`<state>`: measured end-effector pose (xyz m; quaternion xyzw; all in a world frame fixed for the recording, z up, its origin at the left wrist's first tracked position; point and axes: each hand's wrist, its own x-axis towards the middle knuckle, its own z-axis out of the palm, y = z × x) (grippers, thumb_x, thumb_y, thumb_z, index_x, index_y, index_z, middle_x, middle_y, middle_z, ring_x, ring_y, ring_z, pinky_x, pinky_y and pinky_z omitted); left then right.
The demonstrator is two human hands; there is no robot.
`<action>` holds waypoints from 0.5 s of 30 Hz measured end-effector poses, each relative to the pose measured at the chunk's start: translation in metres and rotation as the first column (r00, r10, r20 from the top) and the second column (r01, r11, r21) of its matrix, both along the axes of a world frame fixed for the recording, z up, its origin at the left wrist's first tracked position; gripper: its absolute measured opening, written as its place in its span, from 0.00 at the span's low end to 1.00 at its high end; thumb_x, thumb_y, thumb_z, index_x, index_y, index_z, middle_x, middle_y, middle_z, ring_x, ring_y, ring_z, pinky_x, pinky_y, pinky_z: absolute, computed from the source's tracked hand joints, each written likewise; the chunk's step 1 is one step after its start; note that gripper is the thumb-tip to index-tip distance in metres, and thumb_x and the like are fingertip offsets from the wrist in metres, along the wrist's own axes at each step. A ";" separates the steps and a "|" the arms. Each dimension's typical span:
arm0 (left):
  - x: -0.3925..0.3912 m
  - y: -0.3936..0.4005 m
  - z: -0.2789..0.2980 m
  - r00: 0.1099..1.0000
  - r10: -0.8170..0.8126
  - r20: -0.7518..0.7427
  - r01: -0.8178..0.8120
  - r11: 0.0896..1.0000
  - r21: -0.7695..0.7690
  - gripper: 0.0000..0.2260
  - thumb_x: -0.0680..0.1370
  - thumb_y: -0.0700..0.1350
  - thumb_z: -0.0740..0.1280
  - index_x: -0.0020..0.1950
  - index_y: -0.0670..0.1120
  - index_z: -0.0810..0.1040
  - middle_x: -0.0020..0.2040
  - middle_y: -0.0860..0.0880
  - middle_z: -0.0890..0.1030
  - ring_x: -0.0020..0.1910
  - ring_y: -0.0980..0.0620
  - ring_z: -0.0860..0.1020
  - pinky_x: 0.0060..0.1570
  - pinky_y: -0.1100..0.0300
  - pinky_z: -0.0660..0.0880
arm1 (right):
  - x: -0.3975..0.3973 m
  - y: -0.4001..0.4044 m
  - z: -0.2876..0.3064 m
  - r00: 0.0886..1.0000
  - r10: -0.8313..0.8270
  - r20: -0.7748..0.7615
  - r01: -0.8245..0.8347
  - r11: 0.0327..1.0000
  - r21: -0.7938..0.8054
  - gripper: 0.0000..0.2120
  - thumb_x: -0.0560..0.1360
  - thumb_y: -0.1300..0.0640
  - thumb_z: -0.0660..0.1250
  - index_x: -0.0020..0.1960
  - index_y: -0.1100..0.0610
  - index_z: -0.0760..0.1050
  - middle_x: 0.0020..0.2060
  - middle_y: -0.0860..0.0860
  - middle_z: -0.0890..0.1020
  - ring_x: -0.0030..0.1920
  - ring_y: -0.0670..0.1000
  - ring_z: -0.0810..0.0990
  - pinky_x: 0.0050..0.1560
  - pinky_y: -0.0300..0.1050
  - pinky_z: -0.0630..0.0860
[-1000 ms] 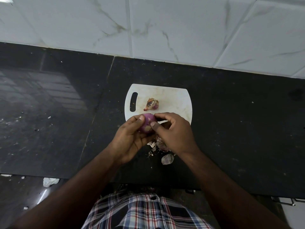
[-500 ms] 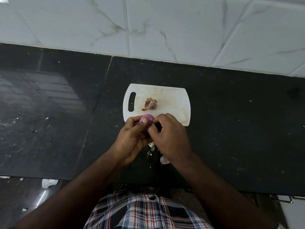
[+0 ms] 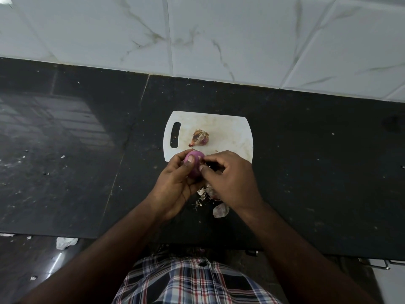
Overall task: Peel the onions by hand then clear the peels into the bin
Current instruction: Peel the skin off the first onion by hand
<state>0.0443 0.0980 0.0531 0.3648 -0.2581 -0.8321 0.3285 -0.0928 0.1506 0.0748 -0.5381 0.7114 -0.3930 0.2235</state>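
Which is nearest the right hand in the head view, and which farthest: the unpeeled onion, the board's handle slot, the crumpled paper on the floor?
From the right hand:
1. Unpeeled onion, on the board just beyond.
2. Handle slot, board's left end.
3. Crumpled paper, floor, far left.

A person in a plaid shirt [image 3: 192, 281] checked in dark navy, white and red, with a dark button [image 3: 202, 263] on the front placket, seen from above. Both forearms are bare, with no sleeves, watch or bracelet showing down to the left hand [image 3: 175, 185] and right hand [image 3: 230, 178]. The fingernails are short and unpainted.
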 end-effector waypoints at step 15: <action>0.004 -0.001 -0.002 0.998 -0.066 0.020 0.067 0.995 -0.068 0.20 0.76 0.43 0.67 0.68 0.42 0.73 0.64 0.39 0.79 0.61 0.42 0.81 0.58 0.48 0.80 | 0.004 -0.008 -0.014 0.998 -0.049 -0.050 0.054 0.994 0.090 0.04 0.77 0.55 0.65 0.45 0.55 0.75 0.40 0.49 0.77 0.41 0.48 0.75 0.39 0.44 0.71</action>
